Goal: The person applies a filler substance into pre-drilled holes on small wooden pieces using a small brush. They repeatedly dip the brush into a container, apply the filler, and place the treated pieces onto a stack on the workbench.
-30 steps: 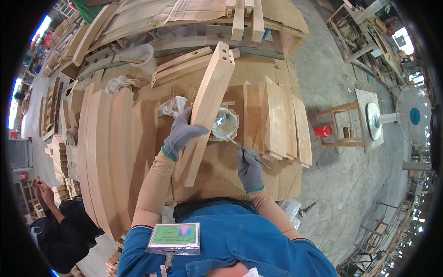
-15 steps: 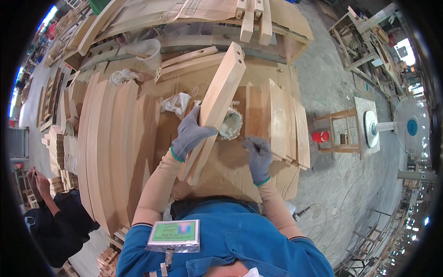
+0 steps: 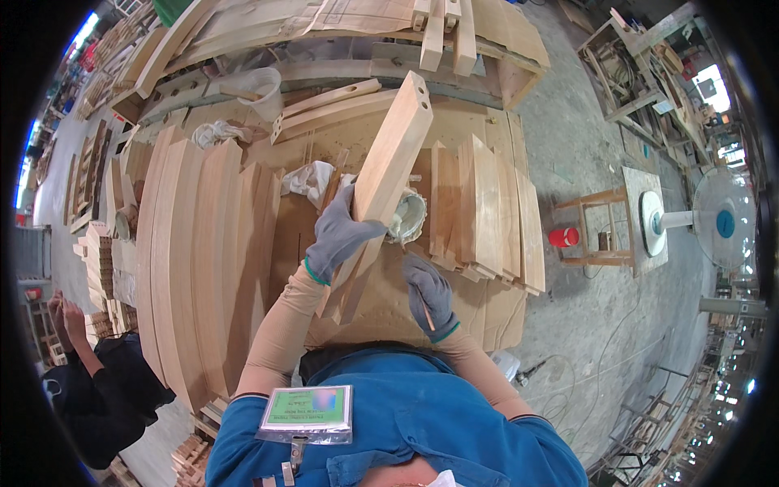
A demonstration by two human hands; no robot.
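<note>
My left hand, in a grey glove, is wrapped round a long pale wooden piece held at a slant. Two dark holes show at its far end, and a second wooden length lies along its near part. My right hand, gloved as well, is closed round a thin wooden stick, whose far tip I cannot make out clearly. Between the hands and a little beyond sits a round tub with whitish paste on its rim, partly hidden by the held wood.
Long wooden pieces are stacked on the left and shorter ones on the right. White rags and a clear bucket lie farther back. A fan stands at the right. Another person's hands show at far left.
My right hand has moved left and nearer to me, away from the right-hand stack, and its stick now shows. The left hand and its wooden piece have barely shifted.
</note>
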